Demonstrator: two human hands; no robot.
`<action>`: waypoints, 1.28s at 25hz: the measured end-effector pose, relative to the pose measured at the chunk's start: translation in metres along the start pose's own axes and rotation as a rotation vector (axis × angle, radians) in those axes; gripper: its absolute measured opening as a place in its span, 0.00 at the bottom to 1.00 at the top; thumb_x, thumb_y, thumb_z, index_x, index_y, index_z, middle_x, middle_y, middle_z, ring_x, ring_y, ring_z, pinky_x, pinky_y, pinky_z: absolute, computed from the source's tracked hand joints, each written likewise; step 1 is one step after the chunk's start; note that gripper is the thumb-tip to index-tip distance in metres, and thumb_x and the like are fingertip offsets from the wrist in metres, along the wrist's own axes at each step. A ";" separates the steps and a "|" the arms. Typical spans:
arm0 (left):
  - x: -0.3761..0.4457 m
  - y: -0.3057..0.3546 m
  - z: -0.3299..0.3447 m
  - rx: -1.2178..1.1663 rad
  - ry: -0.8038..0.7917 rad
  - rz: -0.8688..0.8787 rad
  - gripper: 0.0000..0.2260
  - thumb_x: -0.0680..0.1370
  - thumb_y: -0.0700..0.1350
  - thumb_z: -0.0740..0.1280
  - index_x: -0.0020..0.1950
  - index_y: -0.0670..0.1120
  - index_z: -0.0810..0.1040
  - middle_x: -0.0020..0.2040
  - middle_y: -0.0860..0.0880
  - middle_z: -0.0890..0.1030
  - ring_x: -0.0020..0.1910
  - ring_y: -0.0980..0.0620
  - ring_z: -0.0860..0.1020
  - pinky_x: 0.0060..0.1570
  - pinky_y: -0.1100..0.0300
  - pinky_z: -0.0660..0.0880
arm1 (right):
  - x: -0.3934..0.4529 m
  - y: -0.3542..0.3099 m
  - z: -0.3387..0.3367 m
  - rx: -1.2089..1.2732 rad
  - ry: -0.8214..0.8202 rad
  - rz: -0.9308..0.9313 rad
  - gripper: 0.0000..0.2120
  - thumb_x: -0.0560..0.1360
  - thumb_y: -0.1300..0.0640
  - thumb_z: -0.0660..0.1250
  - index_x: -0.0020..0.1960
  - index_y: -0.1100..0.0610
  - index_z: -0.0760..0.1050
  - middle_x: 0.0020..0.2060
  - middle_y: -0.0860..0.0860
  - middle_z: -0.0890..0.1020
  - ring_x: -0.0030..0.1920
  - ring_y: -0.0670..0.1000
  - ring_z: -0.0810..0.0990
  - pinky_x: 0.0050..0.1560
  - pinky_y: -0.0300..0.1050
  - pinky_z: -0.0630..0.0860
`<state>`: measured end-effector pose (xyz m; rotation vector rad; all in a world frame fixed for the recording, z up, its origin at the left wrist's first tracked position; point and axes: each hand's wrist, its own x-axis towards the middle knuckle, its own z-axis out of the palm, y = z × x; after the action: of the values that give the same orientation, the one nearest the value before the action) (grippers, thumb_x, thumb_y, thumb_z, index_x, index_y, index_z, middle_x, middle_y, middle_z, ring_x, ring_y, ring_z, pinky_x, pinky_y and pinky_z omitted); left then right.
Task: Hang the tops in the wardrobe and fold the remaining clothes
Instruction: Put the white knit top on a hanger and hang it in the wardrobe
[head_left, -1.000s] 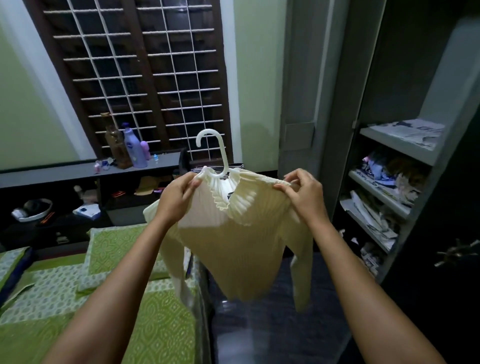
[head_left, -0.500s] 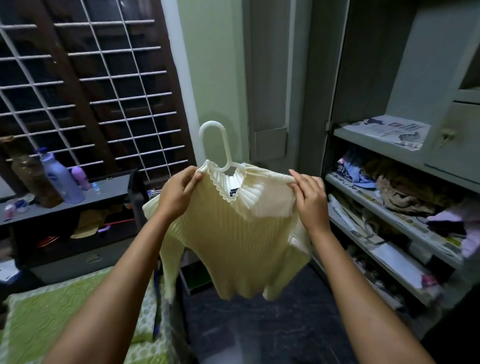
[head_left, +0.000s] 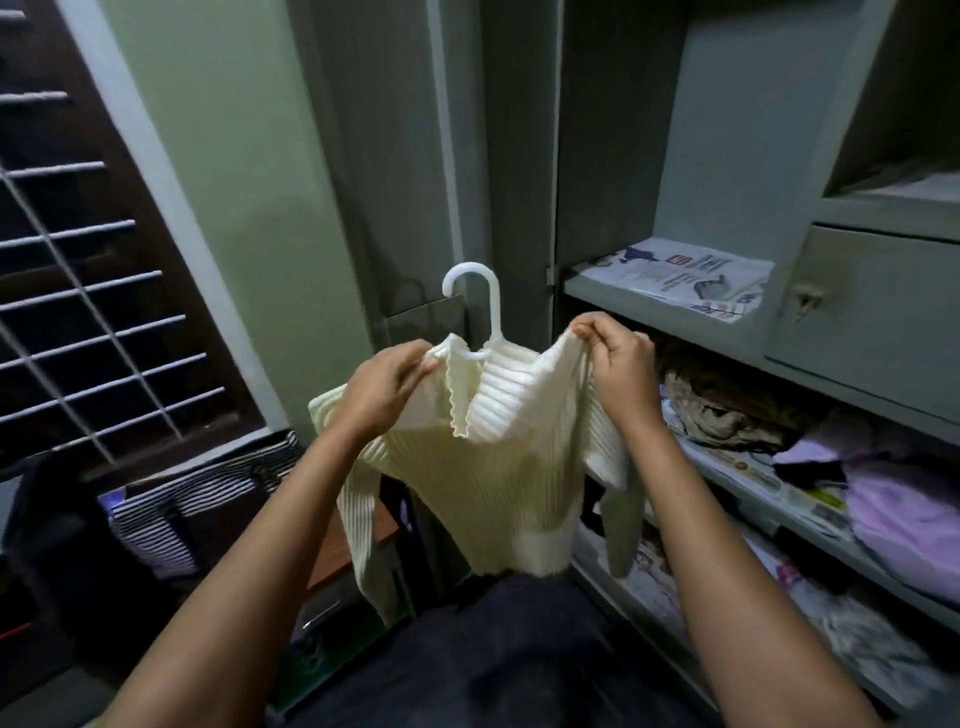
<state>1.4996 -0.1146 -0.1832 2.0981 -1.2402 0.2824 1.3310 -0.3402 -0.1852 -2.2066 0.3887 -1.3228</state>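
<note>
A cream ribbed top (head_left: 493, 467) hangs in front of me on a white plastic hanger (head_left: 483, 306), whose hook sticks up above the neckline. My left hand (head_left: 384, 389) grips the top at the left side of the collar. My right hand (head_left: 618, 364) pinches the right shoulder of the top and lifts it. The open grey wardrobe (head_left: 727, 171) stands right behind and to the right of the top.
Wardrobe shelves (head_left: 665, 306) on the right carry newspaper, crumpled brown cloth (head_left: 727, 410) and lilac clothes (head_left: 909, 509). A closed grey drawer (head_left: 872, 306) sits at upper right. A striped garment (head_left: 202, 488) lies at lower left below the barred window (head_left: 78, 312).
The view has swung right and closer to the wardrobe; the bed is out of sight. My right hand has raised the right shoulder of the top, bunching it.
</note>
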 end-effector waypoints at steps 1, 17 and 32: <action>0.016 0.000 0.009 -0.054 0.027 0.011 0.11 0.81 0.55 0.58 0.50 0.50 0.75 0.43 0.54 0.78 0.42 0.54 0.75 0.40 0.54 0.71 | 0.004 0.007 -0.005 -0.008 0.010 0.032 0.07 0.78 0.59 0.62 0.49 0.54 0.79 0.37 0.42 0.79 0.37 0.45 0.78 0.40 0.42 0.74; 0.253 0.064 0.153 -0.424 -0.203 0.468 0.11 0.81 0.55 0.58 0.57 0.53 0.77 0.50 0.55 0.79 0.50 0.53 0.76 0.45 0.54 0.69 | 0.039 0.093 -0.097 -0.910 0.179 0.307 0.11 0.80 0.50 0.58 0.50 0.56 0.74 0.45 0.53 0.82 0.49 0.57 0.78 0.48 0.51 0.65; 0.297 0.207 0.135 -0.481 -0.577 0.933 0.16 0.82 0.54 0.54 0.60 0.45 0.72 0.56 0.50 0.76 0.54 0.50 0.73 0.50 0.56 0.68 | 0.002 0.003 -0.177 -1.075 0.589 0.600 0.10 0.81 0.51 0.59 0.49 0.55 0.76 0.45 0.54 0.83 0.50 0.60 0.78 0.48 0.48 0.63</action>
<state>1.4614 -0.4741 -0.0459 1.0937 -2.3087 -0.2381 1.1766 -0.3959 -0.1185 -1.9967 2.2010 -1.5393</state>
